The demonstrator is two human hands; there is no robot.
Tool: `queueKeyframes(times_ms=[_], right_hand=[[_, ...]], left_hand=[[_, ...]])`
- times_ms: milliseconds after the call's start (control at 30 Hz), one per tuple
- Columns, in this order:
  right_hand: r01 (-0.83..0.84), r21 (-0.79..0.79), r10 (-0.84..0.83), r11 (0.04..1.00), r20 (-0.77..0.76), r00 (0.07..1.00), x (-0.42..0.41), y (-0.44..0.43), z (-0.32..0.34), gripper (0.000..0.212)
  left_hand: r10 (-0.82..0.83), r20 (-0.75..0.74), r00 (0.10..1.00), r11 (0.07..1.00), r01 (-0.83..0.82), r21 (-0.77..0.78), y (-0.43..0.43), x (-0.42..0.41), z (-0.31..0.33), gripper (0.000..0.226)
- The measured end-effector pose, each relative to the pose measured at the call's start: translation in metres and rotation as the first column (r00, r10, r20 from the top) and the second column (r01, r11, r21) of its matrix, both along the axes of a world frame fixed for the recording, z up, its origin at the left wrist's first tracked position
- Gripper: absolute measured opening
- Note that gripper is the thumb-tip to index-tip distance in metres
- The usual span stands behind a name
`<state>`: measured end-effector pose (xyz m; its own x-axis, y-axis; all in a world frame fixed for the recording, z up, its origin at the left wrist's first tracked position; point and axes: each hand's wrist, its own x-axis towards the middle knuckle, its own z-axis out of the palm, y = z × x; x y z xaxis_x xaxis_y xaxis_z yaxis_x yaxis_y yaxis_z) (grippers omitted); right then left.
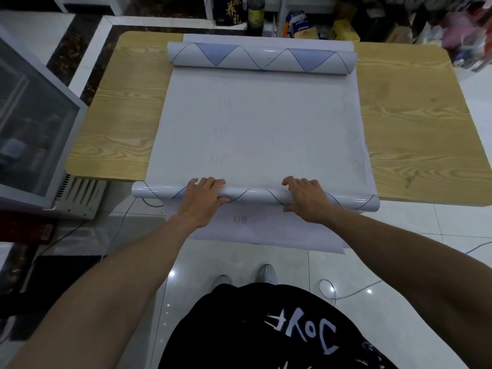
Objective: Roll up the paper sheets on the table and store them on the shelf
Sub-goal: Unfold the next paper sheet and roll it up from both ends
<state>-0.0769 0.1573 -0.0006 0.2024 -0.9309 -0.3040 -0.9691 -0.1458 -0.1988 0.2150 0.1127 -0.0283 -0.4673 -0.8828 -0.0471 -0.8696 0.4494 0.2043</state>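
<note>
Left hand and right hand both grip the near rolled end of a paper sheet on a wooden table

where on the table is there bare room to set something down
Bare wood on the table lies right of the paper sheet, and a narrower strip left of it. The middle is covered: far roll, near roll under the left hand and right hand.

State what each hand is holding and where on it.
Both grip the rolled near end of the paper sheet at the table's near edge: the left hand left of its middle, the right hand right of its middle.
</note>
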Motion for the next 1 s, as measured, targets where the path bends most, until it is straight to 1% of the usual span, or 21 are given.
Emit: queueKeyframes(times_ms=[67,133,233,333,400,500,533,567,633,700,767,867,967,1000], right_hand=[[-0.026,-0.015,0.026,1.000,-0.017,1.000,-0.003,-0.003,-0.002,0.048],[-0.047,-0.007,0.047,0.999,-0.010,0.999,-0.006,-0.005,-0.004,0.040],[-0.050,0.030,0.048,0.998,0.039,0.998,-0.009,-0.009,-0.008,0.037],[-0.054,0.000,0.054,0.999,0.028,0.998,-0.011,-0.012,-0.011,0.042],[-0.059,-0.039,0.059,0.998,-0.009,0.998,-0.013,-0.013,-0.011,0.050],[-0.060,0.005,0.060,0.998,-0.011,0.998,-0.016,-0.016,-0.010,0.069],[-0.039,0.011,0.039,0.999,0.006,0.999,-0.016,-0.018,-0.009,0.072],[-0.008,0.009,0.008,1.000,0.028,1.000,-0.015,-0.019,-0.008,0.070],[0.043,-0.001,-0.043,0.999,0.057,0.997,-0.016,-0.024,-0.007,0.059],[0.050,0.009,-0.050,0.999,0.051,0.997,-0.016,-0.028,-0.006,0.047],[0.050,0.000,-0.050,0.999,0.039,0.998,-0.018,-0.031,-0.005,0.044],[0.084,-0.049,-0.081,0.995,0.058,0.995,-0.017,-0.029,-0.007,0.050],[0.090,-0.002,-0.089,0.996,0.034,0.995,-0.012,-0.027,-0.007,0.067],[0.096,0.007,-0.097,0.995,0.042,0.994,-0.011,-0.026,-0.009,0.070]], left_hand=[[0.025,-0.018,1.000,0.999,-0.025,0.048,-0.001,-0.002,0.002,0.048],[0.032,-0.035,0.999,0.997,-0.029,0.076,-0.002,-0.002,0.004,0.055],[0.021,-0.008,1.000,0.997,-0.021,0.076,-0.004,-0.003,0.004,0.049],[0.021,-0.003,1.000,0.999,-0.020,0.035,-0.011,-0.005,0.003,0.041],[0.008,-0.014,1.000,1.000,-0.008,0.009,-0.015,-0.006,0.003,0.038],[-0.022,0.013,1.000,0.999,0.023,-0.045,-0.020,-0.004,-0.001,0.039],[-0.032,0.011,0.999,0.998,0.033,-0.060,-0.022,-0.003,-0.003,0.041],[-0.041,-0.002,0.999,0.997,0.041,-0.067,-0.024,-0.002,-0.004,0.044],[-0.041,-0.036,0.999,0.999,0.040,-0.030,-0.027,0.000,-0.005,0.049],[-0.035,-0.074,0.997,0.999,0.036,0.010,-0.031,0.003,-0.008,0.054],[-0.080,-0.089,0.993,0.997,0.080,0.000,-0.037,0.006,-0.010,0.056],[-0.134,-0.095,0.986,0.990,0.130,-0.051,-0.044,0.012,-0.013,0.049],[-0.118,-0.084,0.989,0.992,0.113,-0.064,-0.051,0.013,-0.013,0.043],[-0.123,-0.071,0.990,0.991,0.119,-0.053,-0.054,0.013,-0.011,0.047]])
